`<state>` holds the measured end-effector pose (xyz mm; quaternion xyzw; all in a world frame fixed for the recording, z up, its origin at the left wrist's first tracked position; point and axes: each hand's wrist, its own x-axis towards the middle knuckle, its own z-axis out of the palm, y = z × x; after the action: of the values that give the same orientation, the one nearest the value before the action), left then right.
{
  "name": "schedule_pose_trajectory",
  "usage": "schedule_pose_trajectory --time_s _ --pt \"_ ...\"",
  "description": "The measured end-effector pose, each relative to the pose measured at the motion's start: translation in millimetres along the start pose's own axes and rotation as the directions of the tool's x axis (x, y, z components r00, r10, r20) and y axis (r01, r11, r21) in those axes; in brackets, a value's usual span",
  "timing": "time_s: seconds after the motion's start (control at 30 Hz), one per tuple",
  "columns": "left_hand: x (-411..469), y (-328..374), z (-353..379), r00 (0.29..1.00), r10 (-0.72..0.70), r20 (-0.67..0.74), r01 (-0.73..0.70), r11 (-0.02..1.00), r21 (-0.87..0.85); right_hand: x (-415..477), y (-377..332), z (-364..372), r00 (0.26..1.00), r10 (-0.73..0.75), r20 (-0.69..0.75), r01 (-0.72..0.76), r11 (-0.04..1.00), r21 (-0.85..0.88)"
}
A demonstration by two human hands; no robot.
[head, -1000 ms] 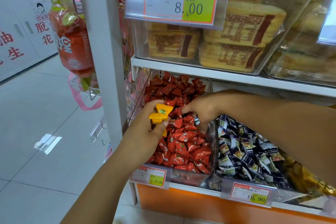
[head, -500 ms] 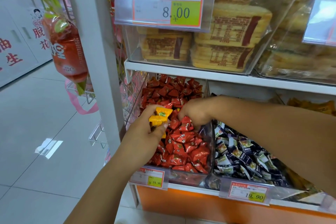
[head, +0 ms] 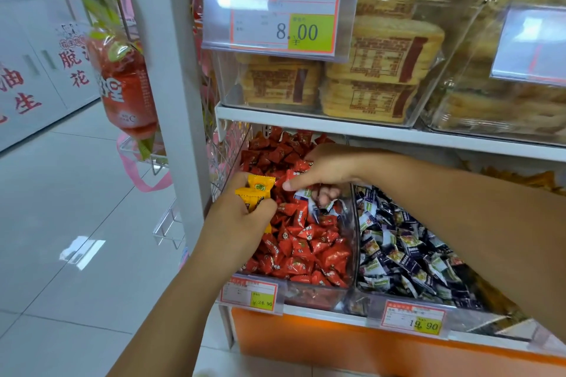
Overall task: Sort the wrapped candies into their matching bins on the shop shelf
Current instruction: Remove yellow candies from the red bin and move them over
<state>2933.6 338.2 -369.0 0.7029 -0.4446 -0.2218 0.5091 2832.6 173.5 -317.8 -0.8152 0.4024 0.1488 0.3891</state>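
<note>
Glossy foil-like red candies (head: pixel 301 242) fill a clear smooth plastic bin (head: pixel 318 297); floor tiles (head: pixel 76 193) shine.

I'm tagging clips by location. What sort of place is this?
Most likely a shop's snack aisle: clear bins heaped with red candies and dark-wrapped candies, a printed 8.00 price label clipped to a bin front, and packaged cakes stacked on the shelf above.
</note>
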Motion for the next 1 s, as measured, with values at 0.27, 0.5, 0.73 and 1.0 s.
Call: schedule_pose_trajectory --time_s 0.27,0.5,0.73,1.0 --pt "-2.6 -2.1 -4.4 1.0 0.018 0.019 -0.018 1.0 0.01 1.3 7.1 -0.8 0.993 -0.056 0.101 0.026 0.962 0.272" --pt "-4.1 -1.0 -4.8 0.999 0.027 0.022 -0.028 0.999 0.035 1.1 13.2 3.0 0.993 -0.098 -0.06 0.11 0.96 0.258" --pt "-5.2 -1.9 -6.1 0.999 0.038 0.018 -0.038 0.999 0.028 -20.8 14.1 -9.3 0.97 -0.192 -0.149 0.186 0.981 -0.056" --pt "-5.0 -0.8 -2.2 0.999 0.035 0.026 -0.036 0.999 0.022 -27.9 8.4 13.4 0.989 -0.143 -0.044 0.108 0.889 -0.445"
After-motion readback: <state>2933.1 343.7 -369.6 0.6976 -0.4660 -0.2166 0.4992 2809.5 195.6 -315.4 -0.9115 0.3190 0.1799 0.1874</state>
